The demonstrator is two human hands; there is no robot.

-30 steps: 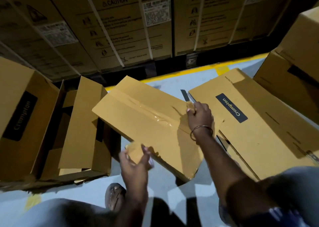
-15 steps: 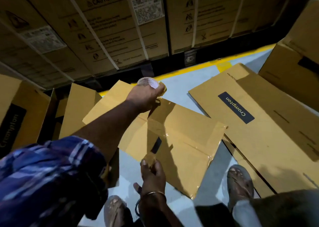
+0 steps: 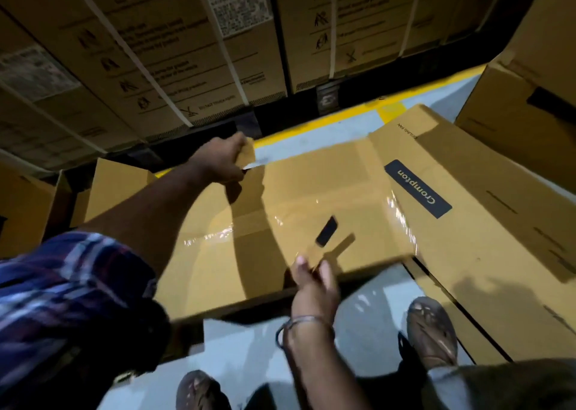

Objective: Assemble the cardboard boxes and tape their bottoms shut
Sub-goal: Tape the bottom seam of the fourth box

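A brown cardboard box (image 3: 311, 191) lies bottom-up on the floor in front of me. Shiny clear tape runs across its closed flaps. My left hand (image 3: 221, 160) reaches over to the box's far edge and grips a tape roll (image 3: 249, 152), with a strip of tape stretched from it. At the box's near edge my right hand (image 3: 313, 277) pinches a small cutter (image 3: 327, 232) whose dark tip points over the cardboard. The image is motion-blurred.
A flattened box with a dark Crompton label (image 3: 417, 188) lies on the right. Open boxes (image 3: 118, 185) stand at the left and stacked boxes (image 3: 530, 98) at the right. Strapped cartons (image 3: 187, 51) form a wall behind a yellow floor line (image 3: 343, 116). My feet (image 3: 431, 331) are on the grey floor.
The box has swung round and come closer, lying squarer to me. My left hand stays at its far edge with the roll. The right hand with the cutter has risen to the near edge.
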